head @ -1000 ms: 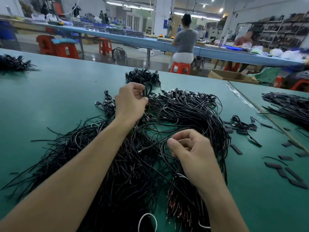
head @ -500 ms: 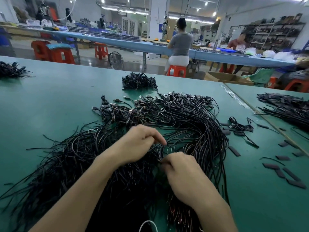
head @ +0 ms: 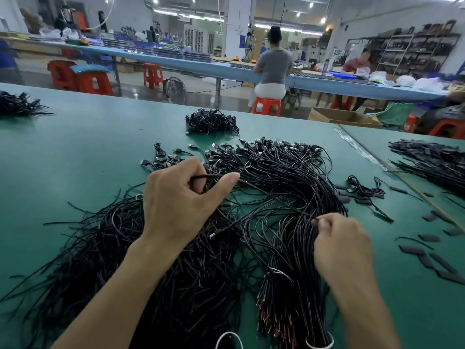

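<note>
Bundle [head: 289,311]: white-banded black cables with bare reddish ends, lying just inward of the right hand [head: 339,245] and its wrist, nearest the wearer.
Right hand: fingers curled in, fingertips pinching one end of the single cable [head: 276,199].
Single cable: thin and dark, drawn taut between the two hands, running over the heap [head: 284,170].
Left hand [head: 181,197]: thumb and curled fingers pinching the other end of the single cable; a short tail pokes out past the thumb.
Heap: loose black cables under both hands, spreading out to the left of the left hand and beyond both; plug ends lie along its far edge.
Table [head: 75,152]: green surface carrying everything listed.
Flat black pieces [head: 427,260]: scattered to the right of the right hand, apart from the heap.
Small bundle [head: 211,120]: tangled black cables beyond the left hand, clear of the heap.
Side pile [head: 432,159]: black cables far to the right of the right hand.
Seated person [head: 273,69]: back turned, on a red stool, well beyond both hands.
</note>
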A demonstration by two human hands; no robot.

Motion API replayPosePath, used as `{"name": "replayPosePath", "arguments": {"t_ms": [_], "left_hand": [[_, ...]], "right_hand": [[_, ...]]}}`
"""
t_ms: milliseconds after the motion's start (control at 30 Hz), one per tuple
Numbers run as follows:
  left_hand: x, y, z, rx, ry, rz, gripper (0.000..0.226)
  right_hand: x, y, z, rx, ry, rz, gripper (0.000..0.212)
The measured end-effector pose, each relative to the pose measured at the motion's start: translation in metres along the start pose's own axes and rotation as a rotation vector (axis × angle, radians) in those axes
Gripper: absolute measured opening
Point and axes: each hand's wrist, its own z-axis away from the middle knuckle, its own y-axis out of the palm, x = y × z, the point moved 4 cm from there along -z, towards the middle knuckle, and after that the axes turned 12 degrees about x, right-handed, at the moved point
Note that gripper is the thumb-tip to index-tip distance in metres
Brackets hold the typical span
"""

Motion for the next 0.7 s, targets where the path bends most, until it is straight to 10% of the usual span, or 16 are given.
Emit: {"name": "replayPosePath", "arguments": {"t_ms": [333, 600, 700], "left_hand": [[-0.023, 0.032, 0.007, 0.545, 0.041, -0.077, 0.034], [-0.017, 0.014, 0.0, 0.235, -0.06, 0.005, 0.053], [-0.019, 0.002, -0.002, 0.039, -0.055, -0.11, 0.05]], "right_hand": [[0.063, 0.009, 0.034, 0.422, -0.638, -0.382, 0.06], [0.032, -0.027, 0.019, -0.236, -0.406, -0.555, 0.028], [0.018, -0.029, 0.01, -0.216, -0.288, -0.354, 0.027]]}}
